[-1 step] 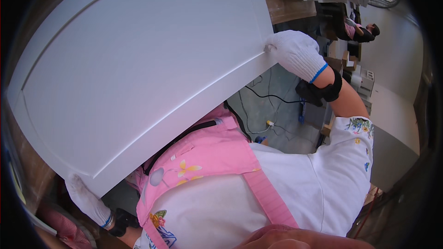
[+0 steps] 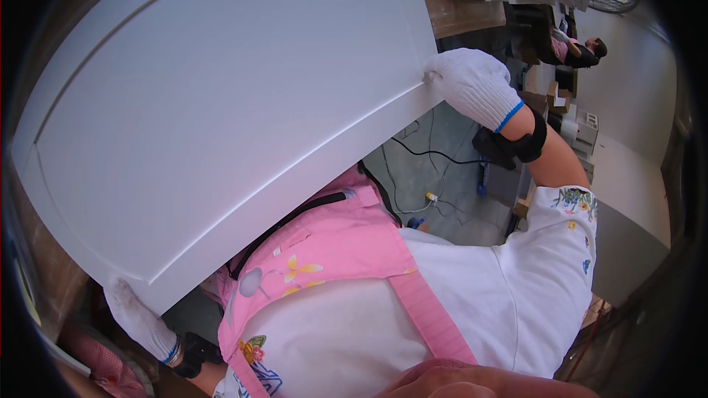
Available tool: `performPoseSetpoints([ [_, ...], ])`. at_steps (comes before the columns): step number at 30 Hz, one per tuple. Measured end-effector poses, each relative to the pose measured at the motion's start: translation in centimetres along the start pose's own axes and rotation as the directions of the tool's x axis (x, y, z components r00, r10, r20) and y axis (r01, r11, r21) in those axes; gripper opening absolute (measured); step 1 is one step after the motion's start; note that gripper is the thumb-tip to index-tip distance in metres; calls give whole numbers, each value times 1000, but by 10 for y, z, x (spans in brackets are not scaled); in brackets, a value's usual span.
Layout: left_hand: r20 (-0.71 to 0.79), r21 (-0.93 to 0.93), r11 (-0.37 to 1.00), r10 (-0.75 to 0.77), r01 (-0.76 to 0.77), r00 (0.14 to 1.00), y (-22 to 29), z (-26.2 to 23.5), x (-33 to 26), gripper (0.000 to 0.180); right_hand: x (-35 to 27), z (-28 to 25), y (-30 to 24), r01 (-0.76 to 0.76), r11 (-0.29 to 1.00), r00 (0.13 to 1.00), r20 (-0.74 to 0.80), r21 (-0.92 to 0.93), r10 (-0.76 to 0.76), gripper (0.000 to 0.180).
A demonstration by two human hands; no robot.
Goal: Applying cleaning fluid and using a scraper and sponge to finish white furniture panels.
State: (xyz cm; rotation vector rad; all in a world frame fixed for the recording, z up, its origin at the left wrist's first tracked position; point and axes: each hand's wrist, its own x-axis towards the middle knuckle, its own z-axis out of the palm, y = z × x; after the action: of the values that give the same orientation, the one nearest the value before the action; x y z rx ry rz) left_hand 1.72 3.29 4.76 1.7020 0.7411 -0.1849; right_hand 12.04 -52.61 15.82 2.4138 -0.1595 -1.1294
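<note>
Gripping the white recessed panel (image 2: 236,110) by its near corners, left hand (image 2: 138,318) and right hand (image 2: 473,85) stand well apart, presumably for balance; the panel extends over the brown desk (image 2: 461,21).

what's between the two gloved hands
In the head view, the white panel lies there, its near edge stretching from the left hand to the right hand.

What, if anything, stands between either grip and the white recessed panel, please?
Nothing visible except glove fabric: the left grip meets the white recessed panel at its left edge, the right grip at its right edge, both in white knit gloves.
</note>
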Motion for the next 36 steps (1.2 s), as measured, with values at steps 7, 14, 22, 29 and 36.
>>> performPoseSetpoints([
  [7,-10,-7,1000,-21,21,1000,5,5,-3,48,1,-3,-15,-65,996,992,101,-67,72,29],
  [14,-22,42,999,-19,20,1000,7,4,-3,46,-5,-10,-3,38,999,999,20,-20,-37,26],
  [22,-16,41,999,-8,8,1000,-2,-4,1,46,-3,-5,-7,-33,995,998,47,-94,37,23],
  [29,5,-6,1000,-25,25,1000,-3,-5,0,48,-4,-15,-23,10,976,993,121,-218,16,22],
  [36,-5,28,1000,1,-1,1000,0,-1,-1,48,-7,-12,-14,121,987,993,24,-110,-119,24],
])
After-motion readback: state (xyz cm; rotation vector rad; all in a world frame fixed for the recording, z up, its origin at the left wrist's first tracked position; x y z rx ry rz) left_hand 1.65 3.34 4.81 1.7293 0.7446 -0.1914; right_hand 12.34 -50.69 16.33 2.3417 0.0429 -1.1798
